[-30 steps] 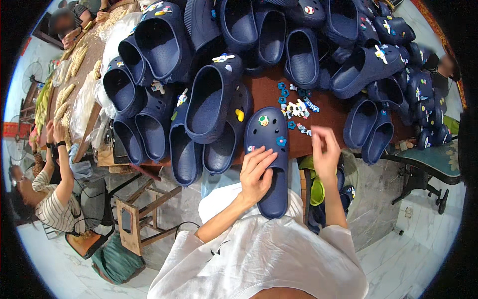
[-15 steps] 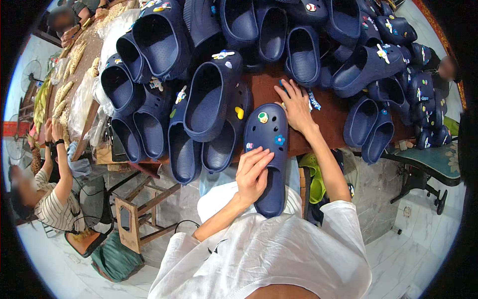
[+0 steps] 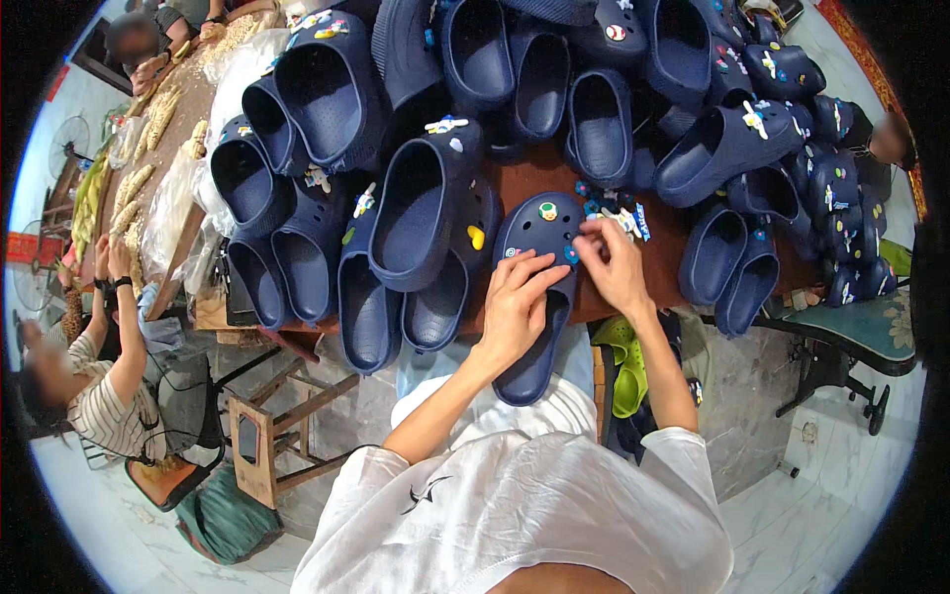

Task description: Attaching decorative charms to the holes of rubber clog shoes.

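The left hand [image 3: 515,312] is gripping a charm-dotted navy clog [image 3: 526,234]; right hand [image 3: 617,275] is curling, hold unclear; loose charms [image 3: 625,220] and stacked clogs [image 3: 600,129] are crowding beyond its fingers.

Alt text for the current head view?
A person's left hand rests on a navy clog, with the right hand at the clog's right side near a blue flower charm. Many more navy clogs crowd the brown table.
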The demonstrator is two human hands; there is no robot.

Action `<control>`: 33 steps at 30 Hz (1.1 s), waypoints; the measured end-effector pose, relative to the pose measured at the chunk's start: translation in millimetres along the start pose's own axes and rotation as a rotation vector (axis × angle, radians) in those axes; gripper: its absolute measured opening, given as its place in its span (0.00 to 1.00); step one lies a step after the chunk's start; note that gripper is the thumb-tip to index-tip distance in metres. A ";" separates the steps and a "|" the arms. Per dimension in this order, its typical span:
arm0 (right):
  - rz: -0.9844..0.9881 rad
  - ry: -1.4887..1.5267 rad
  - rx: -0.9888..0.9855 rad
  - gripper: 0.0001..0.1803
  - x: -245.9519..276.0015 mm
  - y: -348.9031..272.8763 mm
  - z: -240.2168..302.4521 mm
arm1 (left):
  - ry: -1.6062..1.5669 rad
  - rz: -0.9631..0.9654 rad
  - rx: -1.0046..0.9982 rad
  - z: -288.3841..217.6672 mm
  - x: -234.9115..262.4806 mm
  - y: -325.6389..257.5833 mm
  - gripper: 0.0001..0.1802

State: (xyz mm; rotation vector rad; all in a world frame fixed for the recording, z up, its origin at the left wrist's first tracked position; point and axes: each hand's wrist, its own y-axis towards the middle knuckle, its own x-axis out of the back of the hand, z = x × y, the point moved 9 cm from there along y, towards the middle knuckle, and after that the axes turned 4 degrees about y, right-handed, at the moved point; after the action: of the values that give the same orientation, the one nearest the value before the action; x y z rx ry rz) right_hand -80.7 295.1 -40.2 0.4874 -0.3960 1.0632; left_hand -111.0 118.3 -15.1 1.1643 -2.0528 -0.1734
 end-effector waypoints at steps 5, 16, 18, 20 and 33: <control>-0.004 0.072 -0.062 0.25 -11.2 -10.0 -16.8 | -0.048 0.055 0.022 -0.8 -6.1 9.5 0.25; 0.055 -0.162 -0.011 0.11 -13.3 -12.2 17.2 | 0.241 0.083 0.287 46.0 -38.1 68.3 0.31; 0.010 -0.223 0.014 0.09 -14.8 -9.3 7.2 | 0.283 0.059 0.271 50.6 -43.7 78.0 0.31; -0.033 -0.284 0.033 0.08 -17.5 -11.3 -9.4 | 0.335 0.104 0.333 61.1 -50.3 83.4 0.28; -0.157 -0.517 0.012 0.14 5.9 0.0 -10.3 | 0.474 0.039 0.195 48.0 -57.2 84.1 0.12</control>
State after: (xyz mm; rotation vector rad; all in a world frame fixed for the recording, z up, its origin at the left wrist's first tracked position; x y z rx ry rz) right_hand -77.3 305.1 -45.6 0.7935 -0.7931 0.7789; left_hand -183.2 200.2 -42.0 1.1492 -1.6927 0.3024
